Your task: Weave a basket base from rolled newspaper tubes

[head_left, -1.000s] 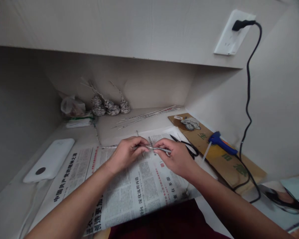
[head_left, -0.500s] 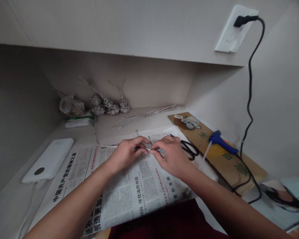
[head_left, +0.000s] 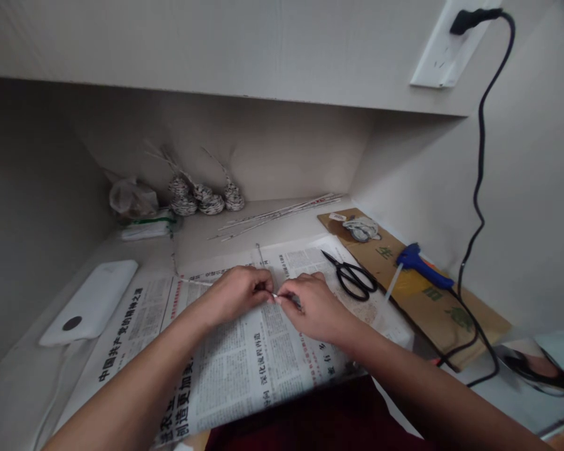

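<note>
Over the spread newspaper (head_left: 235,376), my left hand (head_left: 241,290) and my right hand (head_left: 314,305) meet fingertip to fingertip. Both pinch a thin white paper tube (head_left: 196,282), a short bit of which shows between the fingers. A long thin length runs out left of my left hand and bends back across the tabletop. Black-handled scissors (head_left: 356,279) lie on the paper just beyond my right hand, blades slightly apart or closed, I cannot tell.
Several thin paper sticks (head_left: 282,216) lie at the back, near woven paper gourds (head_left: 234,198). At right, a blue glue gun (head_left: 423,268) rests on cardboard (head_left: 404,300), its black cord (head_left: 481,188) rising to a wall socket. A white power bank (head_left: 94,300) lies left.
Both hands have shifted slightly down and left, still pinching the paper tube. The scissors, partly covered before, now show fully. The whole view has tilted slightly.
</note>
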Demonstrator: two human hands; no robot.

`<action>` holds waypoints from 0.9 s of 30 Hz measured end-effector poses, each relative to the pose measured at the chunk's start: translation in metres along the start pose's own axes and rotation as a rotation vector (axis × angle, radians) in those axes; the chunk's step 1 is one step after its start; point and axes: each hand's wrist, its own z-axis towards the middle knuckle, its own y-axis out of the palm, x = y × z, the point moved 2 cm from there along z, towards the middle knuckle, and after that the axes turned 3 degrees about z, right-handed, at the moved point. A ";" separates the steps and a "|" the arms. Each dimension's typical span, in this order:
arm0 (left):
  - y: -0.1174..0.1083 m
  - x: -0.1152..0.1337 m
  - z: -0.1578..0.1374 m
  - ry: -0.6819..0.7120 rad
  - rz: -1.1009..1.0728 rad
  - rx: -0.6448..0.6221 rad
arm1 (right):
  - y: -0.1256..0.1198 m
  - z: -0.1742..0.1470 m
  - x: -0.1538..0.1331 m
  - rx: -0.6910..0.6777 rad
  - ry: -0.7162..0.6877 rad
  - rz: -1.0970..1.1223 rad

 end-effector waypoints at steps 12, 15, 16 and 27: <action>-0.008 -0.018 0.000 -0.075 0.038 -0.047 | -0.003 0.025 0.015 -0.178 0.071 0.122; -0.014 -0.027 0.002 -0.093 0.053 0.053 | -0.007 0.043 0.030 -0.109 0.126 0.090; -0.014 -0.029 0.002 -0.095 0.053 0.068 | -0.005 0.048 0.033 -0.085 0.127 0.062; -0.013 -0.035 -0.004 -0.104 0.097 -0.056 | 0.022 0.084 0.027 -0.140 0.238 -0.147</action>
